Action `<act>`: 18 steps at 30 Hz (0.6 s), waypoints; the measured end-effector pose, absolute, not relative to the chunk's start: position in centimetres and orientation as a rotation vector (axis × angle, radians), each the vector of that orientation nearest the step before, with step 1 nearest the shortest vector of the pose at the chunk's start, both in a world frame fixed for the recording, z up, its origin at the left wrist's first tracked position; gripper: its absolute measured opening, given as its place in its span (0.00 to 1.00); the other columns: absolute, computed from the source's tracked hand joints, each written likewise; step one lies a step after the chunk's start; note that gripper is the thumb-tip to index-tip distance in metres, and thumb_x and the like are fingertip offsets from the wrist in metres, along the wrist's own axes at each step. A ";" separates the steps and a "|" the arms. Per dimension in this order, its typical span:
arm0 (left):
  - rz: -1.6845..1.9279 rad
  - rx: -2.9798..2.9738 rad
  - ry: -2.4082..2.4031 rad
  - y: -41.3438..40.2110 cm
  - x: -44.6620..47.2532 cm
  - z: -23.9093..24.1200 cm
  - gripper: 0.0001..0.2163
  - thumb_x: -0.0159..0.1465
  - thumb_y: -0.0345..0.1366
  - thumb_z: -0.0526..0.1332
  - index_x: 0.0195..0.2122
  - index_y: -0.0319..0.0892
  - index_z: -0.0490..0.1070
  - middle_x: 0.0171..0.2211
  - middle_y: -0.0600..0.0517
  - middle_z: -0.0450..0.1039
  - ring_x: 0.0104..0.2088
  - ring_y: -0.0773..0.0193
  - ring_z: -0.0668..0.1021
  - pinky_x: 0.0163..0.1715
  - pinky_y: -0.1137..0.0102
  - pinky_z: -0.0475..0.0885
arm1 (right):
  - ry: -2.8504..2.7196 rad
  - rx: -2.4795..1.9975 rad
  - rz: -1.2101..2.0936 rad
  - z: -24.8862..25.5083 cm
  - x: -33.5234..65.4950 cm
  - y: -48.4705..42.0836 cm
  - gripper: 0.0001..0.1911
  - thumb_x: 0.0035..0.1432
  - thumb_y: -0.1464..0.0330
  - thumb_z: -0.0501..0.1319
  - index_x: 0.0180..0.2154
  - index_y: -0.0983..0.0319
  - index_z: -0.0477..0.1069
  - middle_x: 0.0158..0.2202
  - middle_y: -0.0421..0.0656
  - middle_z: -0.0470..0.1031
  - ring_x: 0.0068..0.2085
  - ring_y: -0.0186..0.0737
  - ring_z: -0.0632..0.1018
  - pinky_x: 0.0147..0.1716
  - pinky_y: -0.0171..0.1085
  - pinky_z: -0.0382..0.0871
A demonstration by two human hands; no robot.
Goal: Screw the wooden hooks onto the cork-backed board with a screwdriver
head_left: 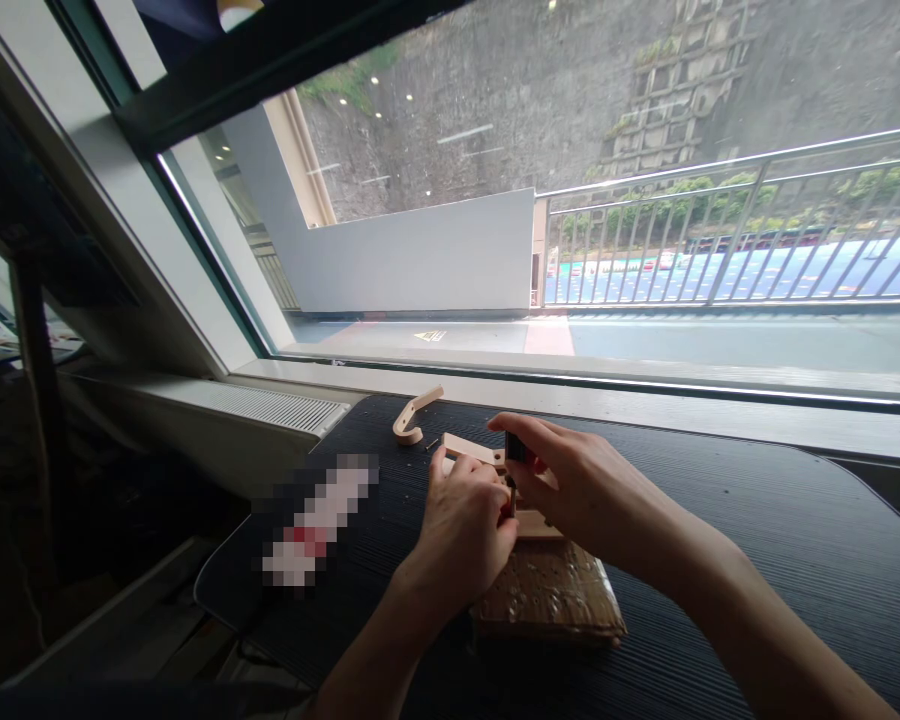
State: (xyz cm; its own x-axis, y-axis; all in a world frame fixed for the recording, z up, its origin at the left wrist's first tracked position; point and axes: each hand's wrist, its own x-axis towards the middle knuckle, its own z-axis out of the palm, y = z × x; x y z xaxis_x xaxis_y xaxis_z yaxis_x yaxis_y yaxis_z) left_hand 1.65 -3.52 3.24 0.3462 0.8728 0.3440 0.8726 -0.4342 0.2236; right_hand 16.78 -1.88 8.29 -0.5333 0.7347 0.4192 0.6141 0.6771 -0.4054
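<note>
Much of the work sits behind fingers: the left hand [465, 515], curled palm-down, covers the near left part of the pale wooden pieces, and whether it grips them or only steadies them I cannot tell. The right hand [570, 470] is closed around a dark, blocky object with a bit of red [515, 447], mostly hidden by the fingers, so its full shape is unclear. Just below it, a slim, brass-toned metal piece [511, 496] shows beside the left fingertips; its ends are hard to make out. The pale wooden pieces lie under and between the hands, a flat bar with a dark hole [469, 449] at the far side and a smooth, straight-edged strip [538, 525] nearer, by the far end of a brown, rectangular parcel in glossy, wrinkled clear wrap [551, 592]. Beyond the left hand lies a pale, J-shaped wooden hook [407, 432], with a thin, small screw-like piece [431, 445] near it. All rest on a black tabletop with fine, grain-like ridges [727, 510]. At left, a long pinkish-white item [326, 515] is pixelated beyond recognition
</note>
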 end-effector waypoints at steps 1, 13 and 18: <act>0.656 2.581 1.671 -3.5 1.6 3.3 0.05 0.56 0.31 0.60 0.25 0.44 0.73 0.30 0.54 0.72 0.42 0.58 0.70 0.57 0.52 0.48 | -2.312 -1.042 0.289 8.3 16.8 -1.8 0.18 0.58 0.72 0.53 0.51 0.56 0.63 0.38 0.42 0.76 0.31 0.35 0.74 0.28 0.32 0.60; 0.636 2.585 1.658 -3.4 1.7 3.3 0.05 0.56 0.29 0.59 0.27 0.44 0.73 0.32 0.53 0.73 0.42 0.57 0.70 0.57 0.49 0.47 | -2.314 -1.104 0.227 7.8 16.6 -1.6 0.18 0.59 0.66 0.55 0.52 0.55 0.62 0.30 0.39 0.76 0.27 0.35 0.73 0.25 0.32 0.58; 0.630 2.564 1.600 -3.3 1.3 3.6 0.06 0.54 0.28 0.59 0.23 0.43 0.71 0.29 0.53 0.72 0.41 0.57 0.70 0.56 0.49 0.48 | -2.299 -1.111 0.222 7.6 16.8 -1.2 0.17 0.58 0.66 0.56 0.50 0.55 0.63 0.28 0.38 0.75 0.26 0.35 0.73 0.23 0.31 0.57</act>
